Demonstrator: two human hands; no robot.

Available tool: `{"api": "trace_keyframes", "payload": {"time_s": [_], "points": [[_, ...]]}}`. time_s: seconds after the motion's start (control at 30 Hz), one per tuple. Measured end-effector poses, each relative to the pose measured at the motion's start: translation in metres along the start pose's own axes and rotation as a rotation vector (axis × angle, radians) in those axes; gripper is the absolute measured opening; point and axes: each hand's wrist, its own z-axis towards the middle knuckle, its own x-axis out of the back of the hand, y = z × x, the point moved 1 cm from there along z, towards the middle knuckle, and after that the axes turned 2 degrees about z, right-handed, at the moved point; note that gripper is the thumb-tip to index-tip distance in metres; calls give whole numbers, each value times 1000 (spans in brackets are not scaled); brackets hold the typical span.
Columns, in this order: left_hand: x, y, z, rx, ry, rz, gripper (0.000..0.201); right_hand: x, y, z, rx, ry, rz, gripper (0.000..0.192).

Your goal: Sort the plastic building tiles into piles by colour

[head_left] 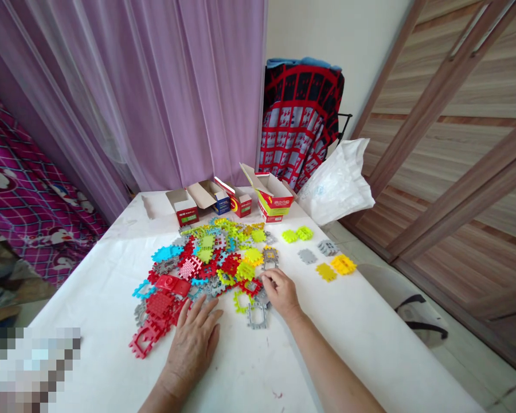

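far left there's a pink patterned bedspread (21, 195) beside the purple curtain (155, 92), and then the white table (348, 332) opens up. on its far edge, four small cardboard boxes (236, 201) stand in a row, flaps open, red and yellow sides facing us. nearer in, the pile of interlocking plastic tiles (206, 264), red, blue, lime, yellow and grey, too many and too overlapped to count. the left hand (193, 344) lies flat on the table at the near edge of that pile, fingers spread and relaxed, holding nothing, fingertips just touching the red tiles (155, 321) at the near left. moving right, the right hand (281, 293) has its fingers curled down, pinching at a grey tile (262, 296) on the pile's right edge; the tile is mostly hidden, so i cannot tell which way it points. just near it a grey open-frame tile (257, 315) lies flat, squarish, no clear long axis. further right, six loose tiles sit well apart from the pile: two lime (297, 234), two grey (317, 251), two yellow (335, 267). beyond the far right corner, a white plastic bag (337, 183), a red-and-black patterned cloth (301, 120) over a chair, and wooden sliding doors (456, 143).
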Motion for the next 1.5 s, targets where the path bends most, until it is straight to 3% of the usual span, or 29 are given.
{"api": "trace_keyframes", "payload": {"time_s": [0.3,0.47,0.87,1.17,1.3,1.4,1.5], "points": [[-2,7,-1,79,-39,-23,28,1,15,0,-141,35,105,22],[3,9,2,118,-14,-31,30,-2,19,4,-263,116,84,27],[12,11,6,172,33,-57,30,8,9,-19,-172,201,-32,30],[12,10,6,138,3,-90,30,9,8,-27,-198,126,-54,30],[14,12,4,119,17,-61,32,4,9,-28,-119,142,-75,29],[23,-3,1,240,68,28,31,4,17,-24,-15,208,-149,31],[33,-36,-4,565,79,111,42,0,30,-14,27,242,-239,34]]}}
